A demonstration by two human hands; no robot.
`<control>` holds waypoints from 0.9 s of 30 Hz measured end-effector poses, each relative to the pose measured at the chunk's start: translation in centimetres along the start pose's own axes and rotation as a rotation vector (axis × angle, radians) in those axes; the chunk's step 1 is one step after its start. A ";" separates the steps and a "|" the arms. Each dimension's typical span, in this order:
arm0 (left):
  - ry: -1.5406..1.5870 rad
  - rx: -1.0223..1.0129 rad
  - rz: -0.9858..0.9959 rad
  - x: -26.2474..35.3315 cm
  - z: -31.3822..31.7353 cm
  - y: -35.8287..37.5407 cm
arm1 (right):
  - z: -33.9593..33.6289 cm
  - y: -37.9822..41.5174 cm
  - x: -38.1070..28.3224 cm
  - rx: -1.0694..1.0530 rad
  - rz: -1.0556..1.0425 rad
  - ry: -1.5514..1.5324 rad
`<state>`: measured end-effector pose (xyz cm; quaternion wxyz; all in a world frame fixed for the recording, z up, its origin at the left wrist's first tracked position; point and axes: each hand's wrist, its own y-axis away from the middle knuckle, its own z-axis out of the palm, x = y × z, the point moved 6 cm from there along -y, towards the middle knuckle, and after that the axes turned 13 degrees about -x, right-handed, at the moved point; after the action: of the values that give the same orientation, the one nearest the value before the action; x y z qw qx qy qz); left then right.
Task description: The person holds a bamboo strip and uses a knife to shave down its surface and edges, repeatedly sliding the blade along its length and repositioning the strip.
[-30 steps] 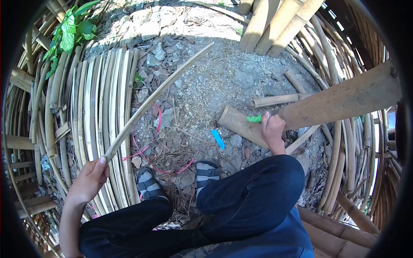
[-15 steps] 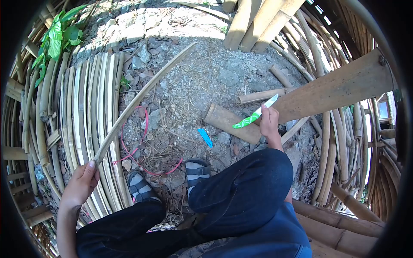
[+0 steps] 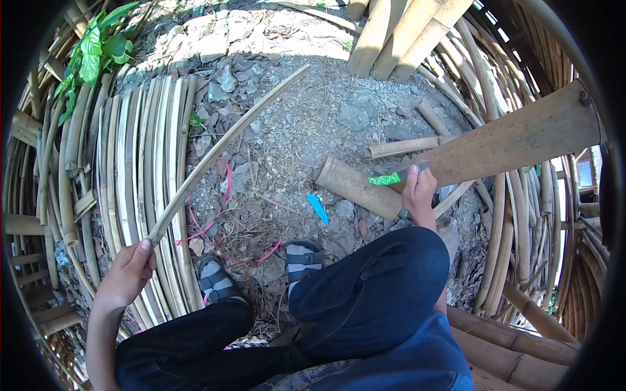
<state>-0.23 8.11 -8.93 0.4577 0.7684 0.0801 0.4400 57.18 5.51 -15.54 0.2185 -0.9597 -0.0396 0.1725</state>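
My left hand is closed around the lower end of a long split bamboo strip. The strip slants up and to the right over the ground. My right hand grips a knife near where blade and handle meet. Its green and white patterned handle points left. The greyish blade is partly hidden by my fingers, close to a thick bamboo pole. A small blue patterned piece lies on the ground between my hands.
Many split bamboo strips lie side by side at left. A short bamboo section rests on the stony ground. Pink cord loops near my sandals. Upright bamboo poles stand at the back; more bamboo lines the right.
The knife has turned in my right hand, its handle now more level and its blade lower and less visible. My right hand shifted slightly right. The left hand still holds the strip.
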 end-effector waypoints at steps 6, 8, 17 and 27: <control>0.015 0.005 -0.040 0.7 0.1 0.1 | -4.7 -0.2 -4.6 0.235 -0.069 0.221; -0.026 0.011 -0.047 0.8 0.2 0.1 | 0.1 1.7 -3.2 0.167 -0.131 0.275; 0.000 -0.011 -0.019 0.1 0.2 -0.1 | 2.1 1.2 -2.6 0.070 -0.035 0.283; -0.038 -0.040 -0.032 1.1 0.4 0.3 | 3.1 -1.3 -3.1 -0.112 0.019 -0.053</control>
<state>0.67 8.26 -8.13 0.4814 0.7659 0.0748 0.4196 53.17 7.51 -16.66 0.1616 -0.9658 -0.0456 0.1975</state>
